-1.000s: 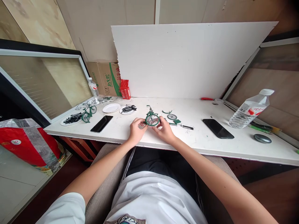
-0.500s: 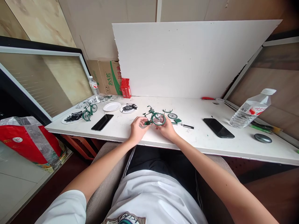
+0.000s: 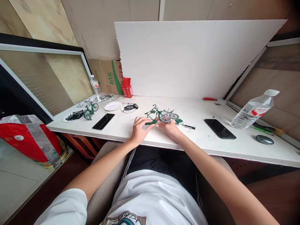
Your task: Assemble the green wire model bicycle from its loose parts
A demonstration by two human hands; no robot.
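A green model bicycle (image 3: pixel 164 116), with one wheel in place at its right end, is held just above the table's front edge. My left hand (image 3: pixel 139 129) pinches the lower left part of its frame, fingers closed. My right hand (image 3: pixel 169 127) grips it below the wheel, with some fingertips hidden behind the model. Just beyond the right hand lie a loose spoked wheel (image 3: pixel 174 116), a small green piece (image 3: pixel 179 121) and a thin black-and-silver tool (image 3: pixel 188 127).
A second green model bicycle (image 3: pixel 88 113) stands at left by a plate (image 3: pixel 66 120) of black parts. Phones (image 3: pixel 103 121) (image 3: pixel 219 128) lie on both sides. A water bottle (image 3: pixel 252 110) and a grey oval object (image 3: pixel 264 139) are at right; a red box (image 3: pixel 127 87) stands behind.
The model bicycle has turned and shifted slightly right in my hands, its wheel now overlapping the loose parts behind. My left thumb has moved in closer to the right hand.
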